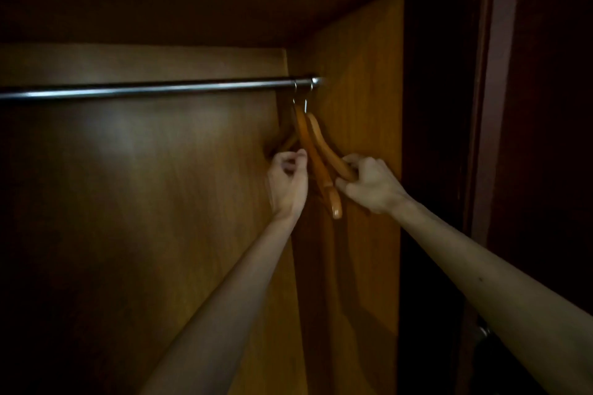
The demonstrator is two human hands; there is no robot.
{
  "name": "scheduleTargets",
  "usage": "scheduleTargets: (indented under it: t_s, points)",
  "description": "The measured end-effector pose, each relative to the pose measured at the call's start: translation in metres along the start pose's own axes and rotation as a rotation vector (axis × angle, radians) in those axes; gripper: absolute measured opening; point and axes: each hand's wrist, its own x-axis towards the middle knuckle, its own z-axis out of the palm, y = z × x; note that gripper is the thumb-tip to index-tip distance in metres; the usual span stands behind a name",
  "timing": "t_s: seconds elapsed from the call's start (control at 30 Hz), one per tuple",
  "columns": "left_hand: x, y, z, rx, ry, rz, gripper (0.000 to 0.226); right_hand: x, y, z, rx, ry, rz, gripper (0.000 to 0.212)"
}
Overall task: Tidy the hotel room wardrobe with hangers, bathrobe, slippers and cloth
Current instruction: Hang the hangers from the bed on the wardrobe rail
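Two wooden hangers [316, 151] at the rail's [144, 91] right end, against the side wall [362, 90]; right hand [372, 184] gripping one, left hand [287, 178] curled beside them, grip unclear; long bare rail leftward.

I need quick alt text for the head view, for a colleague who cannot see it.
Two wooden hangers hang at the right end of a metal rail inside a dim wooden wardrobe. The right hand grips one hanger's lower end; the left hand is curled beside the other.
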Motion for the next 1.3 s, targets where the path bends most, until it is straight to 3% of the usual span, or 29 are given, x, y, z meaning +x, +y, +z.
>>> scheduleTargets:
  t_s: [0.1, 0.2, 0.33, 0.47, 0.63, 0.77, 1.07, 1.3]
  points:
    - [-0.051, -0.033, 0.0, 0.008, 0.086, 0.036, 0.01, -0.038, 0.034, 0.014, -0.097, 0.166, -0.046, 0.063]
    - [-0.106, -0.083, 0.001, 0.116, -0.079, 0.025, 0.006, -0.092, 0.067, 0.039, -0.13, 0.231, -0.016, 0.074]
    - [-0.179, -0.161, 0.008, 0.313, -0.54, -0.141, 0.021, -0.166, 0.132, 0.083, -0.123, 0.11, 0.174, 0.054]
    - [-0.264, -0.217, 0.019, 0.425, -1.034, -0.362, 0.009, -0.252, 0.195, 0.122, -0.165, -0.087, 0.399, 0.029]
    - [-0.379, -0.268, 0.038, 0.489, -1.364, -0.475, 0.014, -0.375, 0.253, 0.147, -0.088, -0.248, 0.814, 0.02]
    - [-0.474, -0.28, 0.058, 0.468, -1.571, -0.557, 0.015, -0.487, 0.28, 0.149, -0.01, -0.228, 1.111, 0.02]
    - [-0.669, -0.237, 0.118, 0.624, -2.124, -0.479, 0.015, -0.772, 0.249, 0.121, 0.165, 0.153, 1.756, 0.019]
    - [-0.806, -0.158, 0.168, 0.681, -2.349, -0.35, 0.016, -0.937, 0.184, 0.095, 0.364, 0.558, 2.037, 0.018]
